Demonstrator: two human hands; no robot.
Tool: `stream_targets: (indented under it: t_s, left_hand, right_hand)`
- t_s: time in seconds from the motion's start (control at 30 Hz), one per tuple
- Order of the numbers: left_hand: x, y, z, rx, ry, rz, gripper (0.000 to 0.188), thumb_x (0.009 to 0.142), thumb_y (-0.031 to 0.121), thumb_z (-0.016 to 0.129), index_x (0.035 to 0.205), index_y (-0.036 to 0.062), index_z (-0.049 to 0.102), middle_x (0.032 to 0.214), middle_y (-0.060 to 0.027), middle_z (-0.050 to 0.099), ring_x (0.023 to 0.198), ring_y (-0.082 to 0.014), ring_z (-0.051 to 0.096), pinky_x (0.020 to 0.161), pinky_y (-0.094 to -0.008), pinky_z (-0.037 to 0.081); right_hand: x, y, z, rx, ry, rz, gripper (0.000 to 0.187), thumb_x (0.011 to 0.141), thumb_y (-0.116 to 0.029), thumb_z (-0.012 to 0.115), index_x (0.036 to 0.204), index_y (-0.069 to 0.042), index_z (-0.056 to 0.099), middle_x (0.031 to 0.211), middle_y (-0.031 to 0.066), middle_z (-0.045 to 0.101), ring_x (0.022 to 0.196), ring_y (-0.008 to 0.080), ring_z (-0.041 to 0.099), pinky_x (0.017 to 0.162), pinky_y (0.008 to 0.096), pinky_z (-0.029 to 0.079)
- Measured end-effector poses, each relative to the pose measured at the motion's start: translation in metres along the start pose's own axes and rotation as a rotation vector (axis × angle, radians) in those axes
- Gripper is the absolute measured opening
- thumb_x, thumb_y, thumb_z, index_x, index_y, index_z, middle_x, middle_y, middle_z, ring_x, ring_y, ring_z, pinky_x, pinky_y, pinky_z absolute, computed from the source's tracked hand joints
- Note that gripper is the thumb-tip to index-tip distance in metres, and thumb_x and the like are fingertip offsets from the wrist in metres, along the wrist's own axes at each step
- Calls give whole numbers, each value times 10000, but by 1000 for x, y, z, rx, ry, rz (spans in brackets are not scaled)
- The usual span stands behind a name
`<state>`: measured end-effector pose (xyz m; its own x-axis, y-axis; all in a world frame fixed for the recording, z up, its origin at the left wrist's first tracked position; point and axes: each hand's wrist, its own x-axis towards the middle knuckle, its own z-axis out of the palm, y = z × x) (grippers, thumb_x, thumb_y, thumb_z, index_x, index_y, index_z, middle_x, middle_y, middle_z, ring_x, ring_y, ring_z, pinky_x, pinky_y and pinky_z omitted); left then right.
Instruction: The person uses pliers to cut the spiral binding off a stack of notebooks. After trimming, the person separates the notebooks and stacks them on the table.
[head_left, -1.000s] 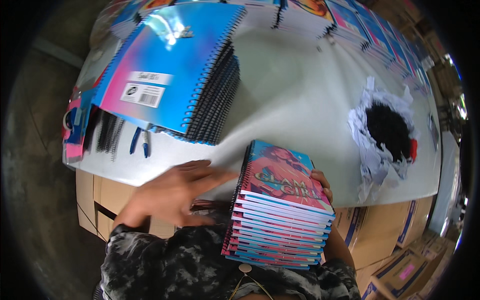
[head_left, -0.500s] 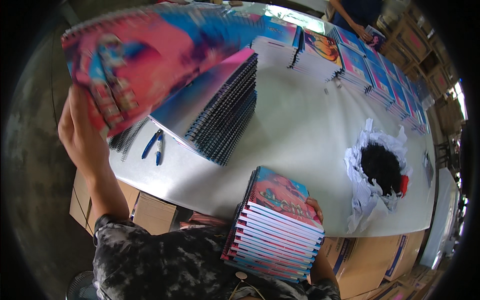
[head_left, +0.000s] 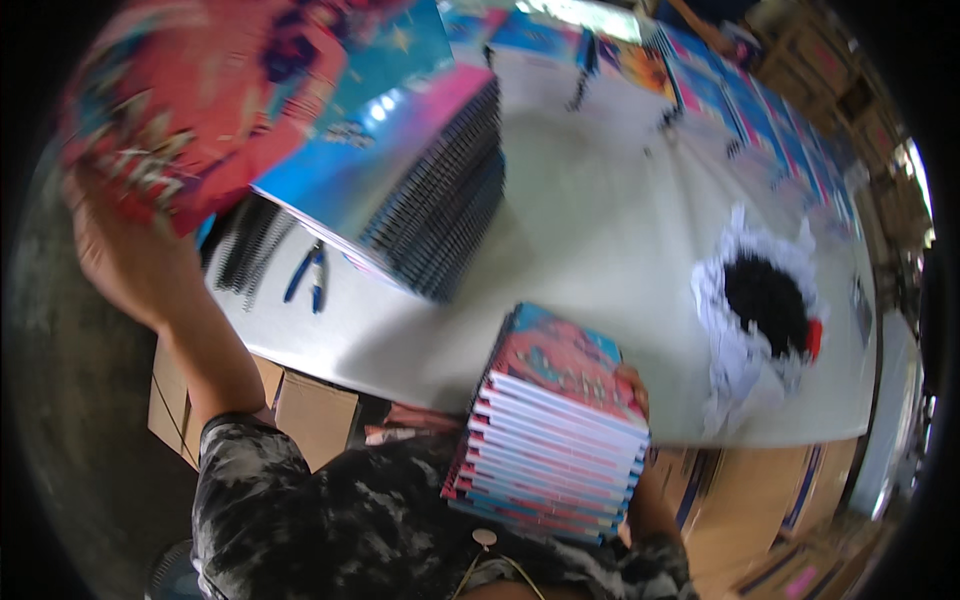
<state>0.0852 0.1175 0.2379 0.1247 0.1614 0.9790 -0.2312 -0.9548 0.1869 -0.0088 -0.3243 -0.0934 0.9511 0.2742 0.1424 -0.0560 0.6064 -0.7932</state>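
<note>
My left hand (head_left: 135, 255) is closed on the lower edge of a notebook (head_left: 215, 110) with a red and teal cover, raised at the upper left and blurred by motion. It hangs partly over a tall stack of spiral notebooks (head_left: 370, 170) with blue and pink covers, whose black coils face right. Against my front, my right hand (head_left: 632, 388) grips a thick pile of spiral notebooks (head_left: 560, 440). Its fingers wrap the right edge, and the top cover is red and teal. Blue-handled cutting pliers (head_left: 312, 275) lie beside loose dark binding coils (head_left: 248, 250).
White crumpled paper (head_left: 730, 370) surrounds a black tangled heap (head_left: 765, 305) on the pale table (head_left: 570, 240), with something red beside it. More notebook stacks (head_left: 710, 95) line the far edge. Another person's arm (head_left: 705, 28) shows there. Cardboard boxes (head_left: 755, 490) stand below.
My left hand has swung the red notebook up and to the left, uncovering more of the tall stack's top. The right hand still holds its pile. The whole view has shifted slightly.
</note>
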Motion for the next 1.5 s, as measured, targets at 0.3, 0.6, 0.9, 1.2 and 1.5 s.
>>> stream_targets:
  t_s: [0.3,0.6,0.9,1.2,1.5]
  left_hand:
    - [-81,103,6,-295,-330,10,359,951,267,443,837,-42,586,810,-173,654,700,-243,656,629,-357,554]
    - [-133,159,56,-1075,-1556,113,185,767,207,709,880,60,701,813,-96,683,722,-226,653,655,-312,515]
    - [-186,108,47,-1643,-1602,-619,919,451,530,841,1182,46,569,1141,-144,598,1131,-305,519,995,-437,375]
    - [-245,78,15,-970,-1617,102,1443,356,634,826,1450,96,54,1449,-282,125,1356,-452,98,1103,-557,88]
    - [-302,83,78,-1338,-1588,-479,1317,515,461,833,1441,60,-15,1449,-252,117,1352,-405,136,1093,-502,155]
  right_hand:
    - [13,-17,8,-827,-149,-464,884,666,-336,796,1378,-223,284,1321,178,401,1243,370,366,1039,483,270]
    - [-10,22,-12,-433,-122,-234,1222,564,-449,835,1456,-255,22,1409,191,223,1319,399,247,1075,507,228]
    - [-22,20,-39,-696,-193,-180,1281,514,-477,853,1455,-201,29,1418,195,200,1344,397,148,1081,496,205]
    - [1,-5,-16,-882,-240,-497,1169,561,-501,815,1434,-162,115,1390,187,237,1319,391,188,1086,525,133]
    - [35,-15,-5,-311,79,-148,971,588,-252,790,1382,-18,283,1318,118,428,1213,261,419,1009,390,345]
